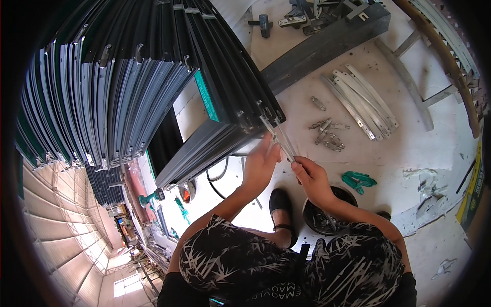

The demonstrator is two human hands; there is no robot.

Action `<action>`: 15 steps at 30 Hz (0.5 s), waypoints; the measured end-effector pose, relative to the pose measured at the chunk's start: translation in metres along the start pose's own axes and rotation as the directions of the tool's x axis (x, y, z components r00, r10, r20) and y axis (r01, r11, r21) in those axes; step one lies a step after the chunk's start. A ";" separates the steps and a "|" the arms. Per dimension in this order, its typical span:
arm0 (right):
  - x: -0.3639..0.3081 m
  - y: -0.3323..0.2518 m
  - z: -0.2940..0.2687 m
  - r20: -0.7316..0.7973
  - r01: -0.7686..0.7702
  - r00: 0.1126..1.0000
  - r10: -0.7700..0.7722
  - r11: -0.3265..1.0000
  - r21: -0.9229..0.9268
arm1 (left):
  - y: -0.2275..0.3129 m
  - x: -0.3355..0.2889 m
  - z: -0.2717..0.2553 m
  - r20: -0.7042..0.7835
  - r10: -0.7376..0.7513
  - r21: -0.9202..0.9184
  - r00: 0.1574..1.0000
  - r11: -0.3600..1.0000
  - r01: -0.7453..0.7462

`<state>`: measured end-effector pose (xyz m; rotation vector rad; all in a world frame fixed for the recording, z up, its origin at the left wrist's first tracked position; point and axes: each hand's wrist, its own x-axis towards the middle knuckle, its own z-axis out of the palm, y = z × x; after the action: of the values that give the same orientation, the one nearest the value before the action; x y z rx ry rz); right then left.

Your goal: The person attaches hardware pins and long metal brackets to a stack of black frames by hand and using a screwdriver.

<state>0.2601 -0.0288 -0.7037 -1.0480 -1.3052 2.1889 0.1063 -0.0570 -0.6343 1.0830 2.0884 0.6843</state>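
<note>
Silvery metal piece [288, 152]: slim and shiny, looks like two thin straight arms in a narrow V. It's between both hands, upper end pointing to about 11 o'clock, right by a dark frame corner; can't tell if they touch. (Clock times read from the hands, btw.)
Right hand [311, 179]: thumb and forefinger pinched on the lower end, so a narrow grip.
Left hand [261, 163]: fingers curled up beside the piece but blurred, so I can't tell how tight they are or if they're gripping it.
Small fittings [322, 134]: 2 o'clock, a loose heap of knobbly grey metal bits on the pale floor [381, 158].
Round bowl [305, 211]: 5 o'clock, dark and smooth-rimmed, partly behind the right forearm.
Teal bundle [359, 181]: between 3 and 4 o'clock, crumpled-looking.
Flat bars [360, 102]: about 2 o'clock, past the fittings; long pale metal strips lying roughly side by side.
Frame stack [128, 84]: 10 o'clock, loads of dark grey ridged profiles packed like pages.
Dark beam [327, 46]: nearly 1 o'clock, long, boxy, dull-faced.
Power drill [152, 197]: between 8 and 9, teal and black.
Roof [61, 204]: same direction, way off, pale ribbed panels.
</note>
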 end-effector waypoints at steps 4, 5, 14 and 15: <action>-0.005 -0.003 0.003 0.001 -0.043 0.999 0.043 0.995 0.089 | -0.003 -0.002 0.000 0.003 -0.048 -0.001 0.999 0.999 0.048; -0.007 -0.004 0.003 0.015 -0.069 0.998 0.068 0.987 0.148 | -0.004 -0.002 -0.001 0.002 -0.050 0.000 0.999 0.999 0.050; -0.007 -0.009 0.006 0.006 -0.140 0.990 0.143 0.954 0.267 | -0.002 0.000 -0.002 0.033 -0.049 0.016 0.998 0.999 0.048; -0.006 -0.009 0.006 0.001 -0.126 0.991 0.130 0.961 0.246 | -0.003 0.000 -0.003 0.036 -0.051 0.033 0.998 0.998 0.050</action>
<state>0.2594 -0.0315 -0.6919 -1.0739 -0.9511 2.3591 0.1029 -0.0588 -0.6342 1.0484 2.0949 0.6041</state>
